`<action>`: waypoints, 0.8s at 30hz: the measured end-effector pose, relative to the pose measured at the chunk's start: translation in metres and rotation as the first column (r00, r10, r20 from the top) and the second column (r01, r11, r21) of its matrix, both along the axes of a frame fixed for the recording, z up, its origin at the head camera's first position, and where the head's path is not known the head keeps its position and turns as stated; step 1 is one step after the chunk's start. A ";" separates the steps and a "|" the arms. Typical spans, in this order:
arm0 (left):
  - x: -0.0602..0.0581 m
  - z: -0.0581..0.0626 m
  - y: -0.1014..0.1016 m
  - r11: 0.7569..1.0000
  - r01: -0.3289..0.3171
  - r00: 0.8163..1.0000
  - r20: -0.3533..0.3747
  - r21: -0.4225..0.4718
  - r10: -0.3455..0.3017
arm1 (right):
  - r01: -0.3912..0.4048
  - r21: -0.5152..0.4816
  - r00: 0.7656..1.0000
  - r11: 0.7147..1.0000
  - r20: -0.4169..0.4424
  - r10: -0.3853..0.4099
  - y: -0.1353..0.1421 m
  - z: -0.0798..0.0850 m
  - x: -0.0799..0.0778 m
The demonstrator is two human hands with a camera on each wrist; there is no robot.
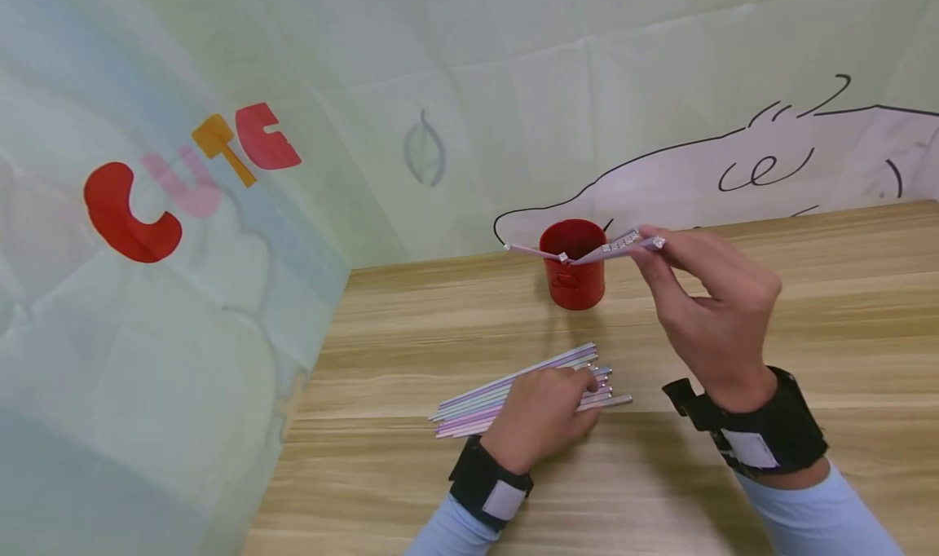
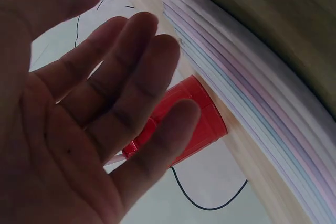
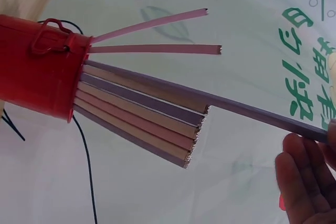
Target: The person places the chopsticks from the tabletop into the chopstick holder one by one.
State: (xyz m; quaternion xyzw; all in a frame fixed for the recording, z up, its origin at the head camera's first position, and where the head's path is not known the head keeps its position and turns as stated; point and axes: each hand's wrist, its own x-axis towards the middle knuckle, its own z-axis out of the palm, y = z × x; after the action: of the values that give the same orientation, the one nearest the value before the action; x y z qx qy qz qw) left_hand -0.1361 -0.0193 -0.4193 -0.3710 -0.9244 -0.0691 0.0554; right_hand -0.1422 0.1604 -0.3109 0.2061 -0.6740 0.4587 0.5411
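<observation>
My right hand (image 1: 715, 315) pinches the upper end of a purple pencil (image 3: 252, 112), whose lower end reaches into the small red bucket (image 1: 575, 289). Several pastel pencils (image 3: 147, 50) lean fanned out over the bucket's rim, with sparkly gem-like ends. On the table, a loose bundle of pastel pencils (image 1: 469, 413) lies in front of the bucket. Over its right part is my left hand (image 1: 539, 416), hiding some of them. The left wrist view shows its fingers (image 2: 157, 72) loosely bent and spread beside the pencils, with nothing gripped.
The wood-patterned table (image 1: 396, 303) meets a pale printed backdrop (image 1: 506, 116) close behind the bucket. At the left hangs a sheet with coloured letters (image 1: 135, 222) spelling CUTE. Both wrists wear black straps (image 1: 778, 430).
</observation>
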 end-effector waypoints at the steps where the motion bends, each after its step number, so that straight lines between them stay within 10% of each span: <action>1: 0.000 -0.001 0.000 1.000 -0.001 1.000 -0.006 -0.008 0.001 | -0.004 0.012 1.000 1.000 0.023 0.004 0.001 -0.002 -0.002; 13: 0.001 -0.006 -0.001 0.994 -0.026 1.000 0.011 -0.111 0.027 | -0.011 0.103 0.975 0.995 0.221 -0.012 0.002 -0.016 -0.009; 24: 0.001 -0.007 -0.001 0.992 -0.038 0.999 -0.019 -0.122 0.036 | -0.017 0.164 0.972 0.986 0.235 -0.022 0.000 -0.014 -0.008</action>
State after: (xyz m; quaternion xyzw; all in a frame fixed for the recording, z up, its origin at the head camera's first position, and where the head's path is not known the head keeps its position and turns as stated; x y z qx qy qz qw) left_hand -0.1354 -0.0199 -0.4258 -0.3569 -0.9332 -0.0080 0.0416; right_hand -0.1500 0.1603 -0.3250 0.1933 -0.7694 0.4220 0.4388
